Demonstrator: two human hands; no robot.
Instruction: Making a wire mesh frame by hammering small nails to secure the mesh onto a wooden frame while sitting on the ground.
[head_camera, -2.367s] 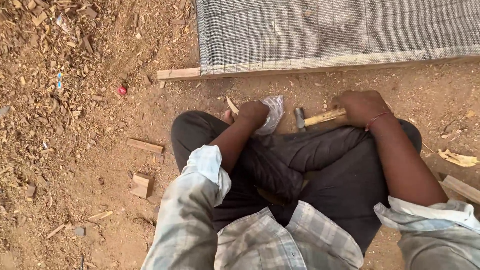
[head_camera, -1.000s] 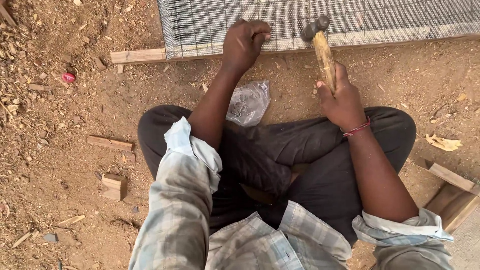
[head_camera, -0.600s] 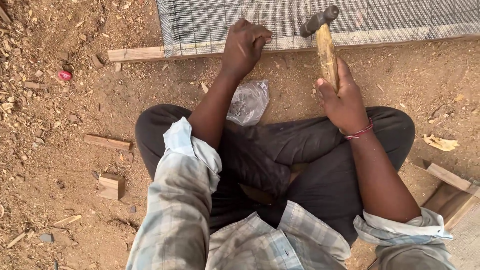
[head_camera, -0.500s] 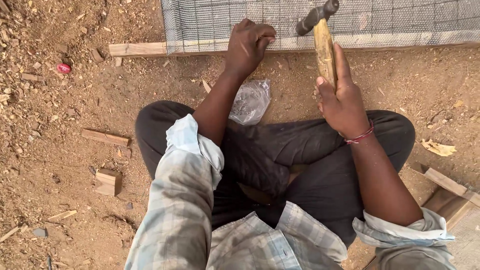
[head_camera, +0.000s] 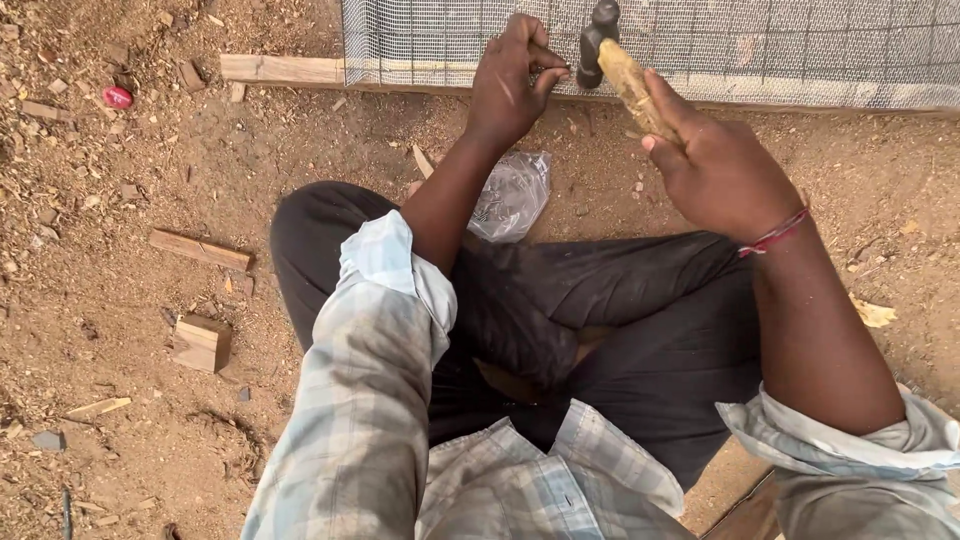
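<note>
1. The right hand is closed around the wooden handle of a hammer, with the forefinger laid straight along the top of the handle.
2. The hammer has a dark metal head and a pale, worn, yellowish handle. The head sits at the bottom rail of the frame, just beside the left fingertips.
3. The left hand is pinched shut at the fingertips against the wooden frame. Whatever it pinches is too small to make out.
4. The frame is a light timber rail lying on the ground, with grey wire mesh stretched over it. The mesh has a fine square grid and runs off the top edge of the view.
5. A clear plastic bag, crumpled, lies on the dirt between the person's knees and the frame, just right of the left forearm.
6. The person sits cross-legged in dark trousers and a pale checked shirt with rolled sleeves. A red thread band circles the right wrist.
7. Off-cuts lie on the sandy ground to the left: a small wooden block and a thin wooden strip.
8. A small red object lies near the frame's left end.
</note>
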